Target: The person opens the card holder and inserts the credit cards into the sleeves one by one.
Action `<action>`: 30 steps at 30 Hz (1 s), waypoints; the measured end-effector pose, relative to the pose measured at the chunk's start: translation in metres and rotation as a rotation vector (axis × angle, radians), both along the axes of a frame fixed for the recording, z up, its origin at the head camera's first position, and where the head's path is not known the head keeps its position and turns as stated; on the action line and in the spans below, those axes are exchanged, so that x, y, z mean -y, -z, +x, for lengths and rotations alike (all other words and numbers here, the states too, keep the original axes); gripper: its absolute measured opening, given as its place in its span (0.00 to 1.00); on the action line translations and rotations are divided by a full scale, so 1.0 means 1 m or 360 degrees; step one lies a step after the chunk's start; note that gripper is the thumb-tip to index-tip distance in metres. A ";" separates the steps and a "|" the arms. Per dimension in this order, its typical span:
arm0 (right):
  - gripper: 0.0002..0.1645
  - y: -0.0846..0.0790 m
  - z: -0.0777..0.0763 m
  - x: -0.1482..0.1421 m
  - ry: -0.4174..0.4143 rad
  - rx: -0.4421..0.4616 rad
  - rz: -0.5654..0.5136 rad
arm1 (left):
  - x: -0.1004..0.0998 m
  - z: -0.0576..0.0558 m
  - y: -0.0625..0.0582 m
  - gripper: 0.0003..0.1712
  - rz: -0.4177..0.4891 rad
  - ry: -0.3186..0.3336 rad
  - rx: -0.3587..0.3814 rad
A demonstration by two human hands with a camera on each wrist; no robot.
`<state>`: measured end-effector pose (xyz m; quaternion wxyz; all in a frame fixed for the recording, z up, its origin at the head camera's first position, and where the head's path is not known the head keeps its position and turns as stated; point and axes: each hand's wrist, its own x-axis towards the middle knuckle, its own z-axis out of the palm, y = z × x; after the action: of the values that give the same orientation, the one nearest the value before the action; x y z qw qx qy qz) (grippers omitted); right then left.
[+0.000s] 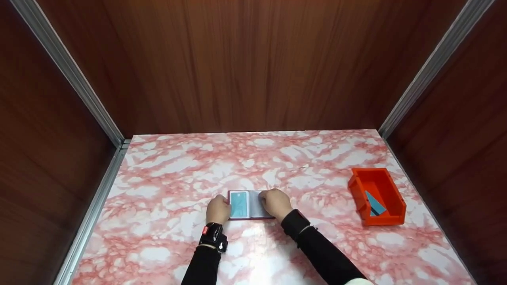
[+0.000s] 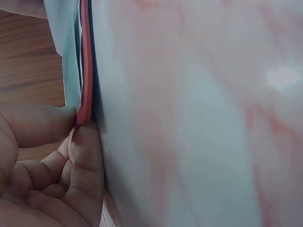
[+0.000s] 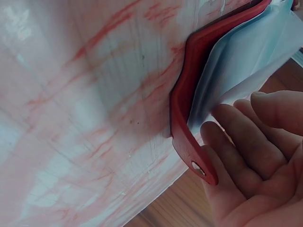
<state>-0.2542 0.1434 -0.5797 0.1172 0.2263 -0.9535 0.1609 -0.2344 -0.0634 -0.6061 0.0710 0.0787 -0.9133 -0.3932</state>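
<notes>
A red card holder (image 1: 256, 206) with clear plastic sleeves lies spread open on the table before me. A light teal card (image 1: 239, 205) shows in its left-hand sleeve. At the left edge, my left hand (image 1: 218, 209) pinches the red cover (image 2: 86, 56) between thumb and finger. My right hand (image 1: 277, 202) is over the right half, its loosely bent fingertips (image 3: 218, 112) at the edge of the sleeves (image 3: 236, 71), with the thumb apart from them. A red strap with a metal snap (image 3: 198, 168) sticks out beside those fingers.
An orange-red bin (image 1: 384, 220) stands at the right of the marbled pink-and-white table (image 1: 178, 166). Inside it leans a blue card (image 1: 376, 204) with a dark stripe. Brown wood-grain panels (image 1: 237, 71) with metal corner rails enclose the table at the back and both sides.
</notes>
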 end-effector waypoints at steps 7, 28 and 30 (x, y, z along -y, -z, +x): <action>0.09 -0.001 0.000 0.002 -0.0070 0.0090 0.0002 | -0.001 0.000 -0.001 0.04 0.0002 -0.0011 0.0014; 0.14 0.003 0.003 0.022 -0.0306 0.0210 -0.0103 | 0.000 -0.003 0.003 0.04 -0.0008 -0.0006 0.0004; 0.15 0.003 0.003 0.023 -0.0315 0.0233 -0.0101 | 0.000 -0.003 0.003 0.04 -0.0009 -0.0004 -0.0002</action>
<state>-0.2514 0.1200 -0.5828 0.0379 0.3032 -0.9270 0.2177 -0.2369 -0.0636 -0.6091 0.0724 0.0793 -0.9142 -0.3907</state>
